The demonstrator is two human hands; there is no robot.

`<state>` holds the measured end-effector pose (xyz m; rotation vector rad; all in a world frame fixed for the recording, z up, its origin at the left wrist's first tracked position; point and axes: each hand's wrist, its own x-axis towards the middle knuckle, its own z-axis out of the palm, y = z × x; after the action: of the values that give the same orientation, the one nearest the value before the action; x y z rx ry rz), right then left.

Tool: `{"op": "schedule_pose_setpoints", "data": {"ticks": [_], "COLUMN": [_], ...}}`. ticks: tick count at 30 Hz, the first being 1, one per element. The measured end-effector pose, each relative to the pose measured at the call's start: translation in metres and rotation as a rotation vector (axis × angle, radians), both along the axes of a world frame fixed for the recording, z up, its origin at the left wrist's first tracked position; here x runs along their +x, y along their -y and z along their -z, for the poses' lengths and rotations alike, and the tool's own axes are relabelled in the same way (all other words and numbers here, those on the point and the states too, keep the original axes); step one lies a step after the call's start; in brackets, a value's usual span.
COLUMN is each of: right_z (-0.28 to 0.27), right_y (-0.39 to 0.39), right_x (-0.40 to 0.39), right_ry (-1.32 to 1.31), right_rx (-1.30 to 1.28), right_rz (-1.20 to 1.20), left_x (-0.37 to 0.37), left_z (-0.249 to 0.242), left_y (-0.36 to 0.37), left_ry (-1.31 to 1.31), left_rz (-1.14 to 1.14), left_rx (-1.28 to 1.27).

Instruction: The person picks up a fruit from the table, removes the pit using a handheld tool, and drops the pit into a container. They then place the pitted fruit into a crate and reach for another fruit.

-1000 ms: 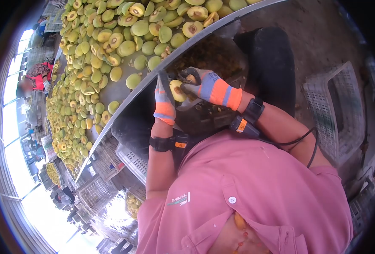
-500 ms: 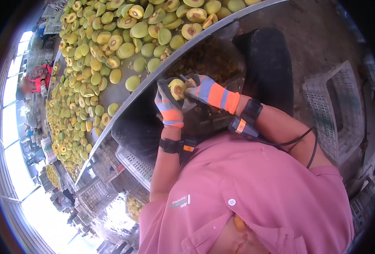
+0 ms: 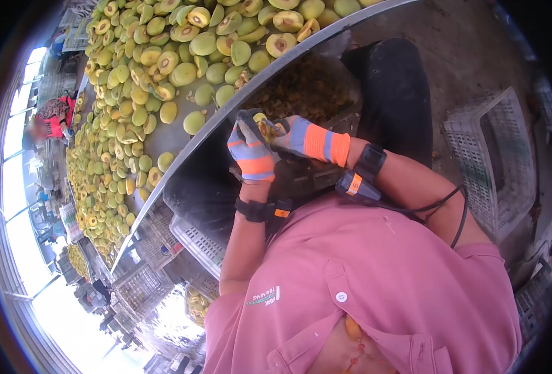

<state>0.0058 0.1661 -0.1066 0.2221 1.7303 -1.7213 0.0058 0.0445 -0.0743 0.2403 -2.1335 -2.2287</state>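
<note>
Both hands wear grey gloves with orange cuffs and meet over my lap, just below the table edge. My left hand (image 3: 251, 148) is closed around a yellow-green stone fruit half (image 3: 260, 118), mostly hidden by the fingers. My right hand (image 3: 294, 135) is closed and pressed against that fruit, its fingertips at the cut side. Whatever it grips is too small and too covered to name. On the metal table (image 3: 167, 142) in front lies a heap of similar fruit halves (image 3: 184, 74), several with brown pits or hollows showing.
The table's raised metal rim (image 3: 226, 107) curves close past my hands. Under it, a container of brown scraps (image 3: 307, 90) sits by my dark-trousered leg (image 3: 397, 93). A white plastic crate (image 3: 491, 165) stands at the right. Another person in red (image 3: 56, 118) works at the far left.
My left hand has turned the fruit half, so its cut face no longer faces me. My right fingers have closed in on it. The heap is unchanged.
</note>
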Motion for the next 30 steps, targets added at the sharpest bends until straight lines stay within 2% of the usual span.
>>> {"op": "schedule_pose_setpoints", "data": {"ticks": [2, 5, 8, 11, 14, 15, 17, 19, 20, 23, 26, 29, 30], "right_z": [-0.009, -0.007, -0.009, 0.0, -0.009, -0.009, -0.006, 0.003, 0.007, 0.011, -0.003, 0.008, 0.011], "right_y": [-0.004, -0.004, -0.01, -0.015, -0.021, -0.023, -0.029, -0.027, -0.026, -0.022, -0.021, -0.019, -0.022], "right_x": [0.001, 0.002, 0.001, 0.0, 0.01, 0.01, 0.01, 0.01, 0.009, 0.007, 0.009, 0.013, 0.015], "right_ry": [-0.106, -0.273, -0.272, -0.242, 0.015, -0.095, -0.318, -0.336, -0.344, -1.216, -0.23, -0.352, -0.328], "right_rx": [0.085, 0.054, 0.048, -0.036, -0.291, -0.38, -0.558, -0.512, -0.488, 0.084, -0.075, -0.045, -0.136], "right_rz": [-0.05, -0.091, -0.207, -0.229, -0.133, -0.187, -0.298, -0.392, -0.441, -0.718, -0.408, -0.406, -0.39], "left_x": [-0.002, -0.003, -0.007, -0.014, -0.012, -0.01, -0.004, -0.001, 0.001, 0.002, -0.002, -0.003, -0.003], "left_z": [0.008, 0.01, 0.004, -0.009, -0.015, -0.019, -0.02, -0.017, -0.016, -0.02, -0.021, -0.022, -0.024], "left_y": [0.003, 0.01, 0.017, 0.021, 0.024, 0.023, 0.027, 0.032, 0.032, 0.027, 0.027, 0.027, 0.026], "left_ry": [-0.089, -0.235, -0.16, 0.238, 0.202, -0.014, -0.17, -0.375, -0.391, -0.459, -0.522, -0.468, -0.427], "left_rz": [0.002, 0.059, 0.139, 0.257, 0.345, 0.421, 0.45, 0.473, 0.453, 0.448, 0.555, 0.669, 0.698], "left_rx": [-0.16, -0.574, -0.691, -0.104, -0.226, -0.362, -0.503, -0.714, -0.724, -0.763, -0.811, -0.802, -0.766]}}
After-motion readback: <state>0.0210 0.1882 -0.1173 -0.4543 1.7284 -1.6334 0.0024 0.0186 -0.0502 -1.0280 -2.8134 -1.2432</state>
